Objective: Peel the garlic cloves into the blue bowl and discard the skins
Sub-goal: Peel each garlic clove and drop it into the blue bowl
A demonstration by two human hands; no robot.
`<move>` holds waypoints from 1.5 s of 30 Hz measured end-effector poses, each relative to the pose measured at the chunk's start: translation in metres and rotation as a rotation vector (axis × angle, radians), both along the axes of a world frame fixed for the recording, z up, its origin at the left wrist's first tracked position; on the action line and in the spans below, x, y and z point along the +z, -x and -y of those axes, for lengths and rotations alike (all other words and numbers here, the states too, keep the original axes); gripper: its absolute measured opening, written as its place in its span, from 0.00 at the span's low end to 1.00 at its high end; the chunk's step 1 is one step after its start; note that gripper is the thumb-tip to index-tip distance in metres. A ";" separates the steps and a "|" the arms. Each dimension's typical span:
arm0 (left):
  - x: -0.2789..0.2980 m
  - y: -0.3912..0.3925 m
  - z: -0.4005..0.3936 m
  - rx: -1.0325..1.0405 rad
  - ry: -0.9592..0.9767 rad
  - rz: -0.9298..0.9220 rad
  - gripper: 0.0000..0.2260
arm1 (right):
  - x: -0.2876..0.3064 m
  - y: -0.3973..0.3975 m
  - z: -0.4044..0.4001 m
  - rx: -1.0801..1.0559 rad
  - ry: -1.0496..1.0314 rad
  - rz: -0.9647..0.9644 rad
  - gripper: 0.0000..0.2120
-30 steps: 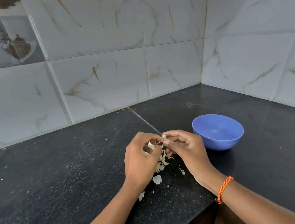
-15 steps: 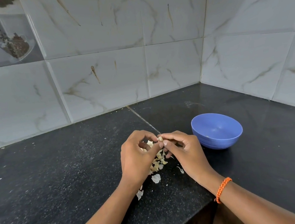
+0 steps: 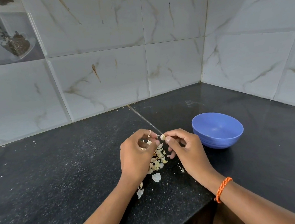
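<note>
Now hands had parted: right hand fingers pinched the garlic clove at frame centre; left hand pinched a skin strip. Clove looked nearly peeled.

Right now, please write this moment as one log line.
step: peeling | right hand: pinches garlic clove | left hand: fingers curled beside clove | skins: on counter | blue bowl: upright

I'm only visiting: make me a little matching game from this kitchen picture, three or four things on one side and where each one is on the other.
Things:
1. garlic clove
2. blue bowl
3. garlic skins
4. orange cord

Places:
A. round the right wrist
B. scattered on the black counter between the hands
C. pinched in the right hand
D. on the counter, right of the hands

Pairs: 1-C, 2-D, 3-B, 4-A
</note>
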State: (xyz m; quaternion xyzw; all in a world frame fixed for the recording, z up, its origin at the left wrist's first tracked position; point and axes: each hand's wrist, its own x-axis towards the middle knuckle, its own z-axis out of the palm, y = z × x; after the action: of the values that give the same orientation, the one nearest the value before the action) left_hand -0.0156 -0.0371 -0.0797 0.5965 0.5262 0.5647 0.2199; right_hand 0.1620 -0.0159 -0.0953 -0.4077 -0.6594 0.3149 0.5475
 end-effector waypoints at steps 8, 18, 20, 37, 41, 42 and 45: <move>0.001 -0.002 0.002 -0.075 0.034 0.035 0.02 | 0.000 0.001 0.000 -0.047 -0.055 0.042 0.03; 0.001 -0.002 0.001 -0.148 0.026 0.126 0.02 | 0.004 0.005 0.006 -0.103 -0.226 0.199 0.05; 0.001 -0.001 0.000 -0.152 0.025 0.124 0.03 | 0.004 0.005 0.007 -0.115 -0.243 0.214 0.05; 0.002 -0.007 0.007 -0.081 -0.096 -0.177 0.03 | 0.009 0.003 0.009 -0.094 -0.110 0.063 0.07; 0.002 -0.009 0.008 -0.110 -0.082 -0.143 0.03 | 0.011 0.002 0.008 -0.096 -0.115 0.044 0.06; 0.003 -0.010 0.008 -0.126 -0.069 -0.114 0.03 | 0.011 0.002 0.008 -0.092 -0.112 0.034 0.06; 0.004 -0.011 0.009 -0.170 -0.015 -0.010 0.03 | 0.010 0.004 0.008 -0.073 -0.091 -0.015 0.05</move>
State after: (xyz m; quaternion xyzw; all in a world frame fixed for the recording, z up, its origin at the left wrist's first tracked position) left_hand -0.0047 -0.0458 -0.0754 0.6434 0.4705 0.5451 0.2598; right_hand 0.1585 -0.0239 -0.0854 -0.4037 -0.6536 0.2677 0.5815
